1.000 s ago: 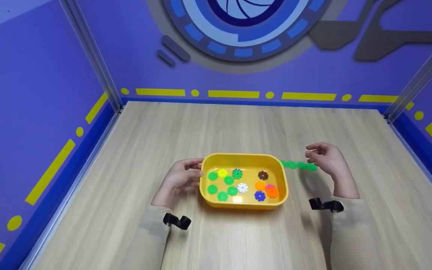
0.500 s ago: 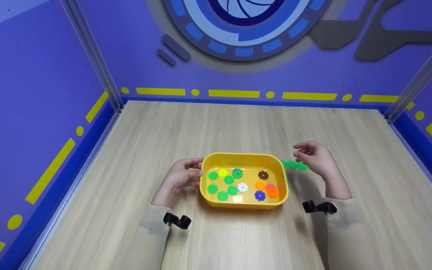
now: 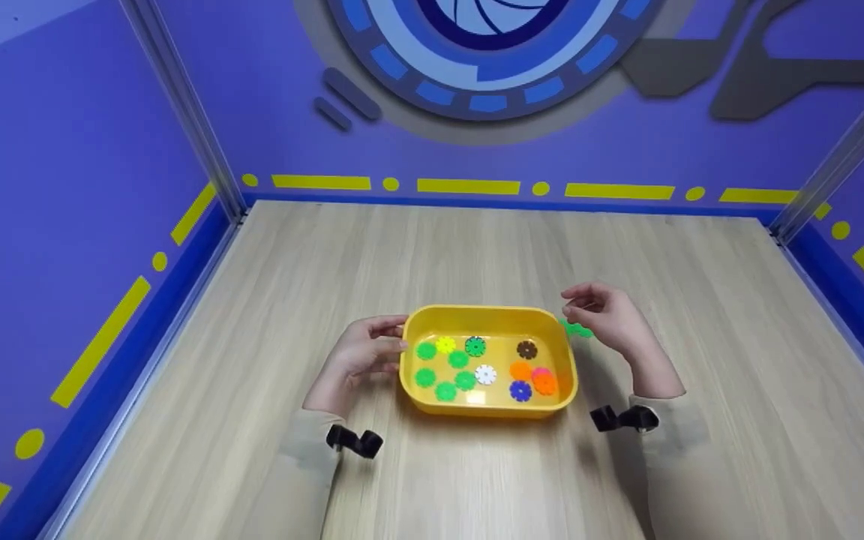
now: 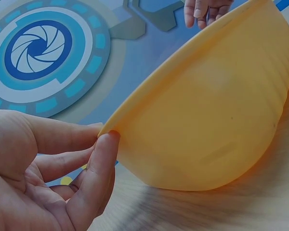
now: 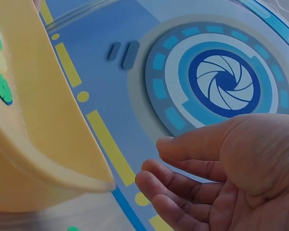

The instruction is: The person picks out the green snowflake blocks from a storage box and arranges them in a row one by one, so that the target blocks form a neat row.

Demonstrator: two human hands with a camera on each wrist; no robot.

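The yellow plastic tub [image 3: 488, 409] stands on the table with several notched plastic discs lying in it. Green snowflake discs [image 3: 445, 392] are mostly in its left half, with a white disc [image 3: 485, 374] near the middle and a brown disc [image 3: 527, 349], orange, pink and blue ones at right. My left hand [image 3: 357, 349] pinches the tub's left rim between thumb and fingers, seen close in the left wrist view. Beside the right rim hovers my right hand [image 3: 606, 319], fingers loosely bent and holding nothing. Behind it, partly hidden, lies a row of joined green discs [image 3: 580, 330].
A light wood-grain table [image 3: 432, 255] spreads around the tub. Blue-purple panels [image 3: 477, 161] with yellow marks close off the back and both sides, with metal posts [image 3: 192, 127] at the corners. Black wrist straps [image 3: 625, 418] sit on both sleeves.
My right hand has moved left toward the tub's right rim, now covering more of the green row. My left hand and the tub have stayed in place.
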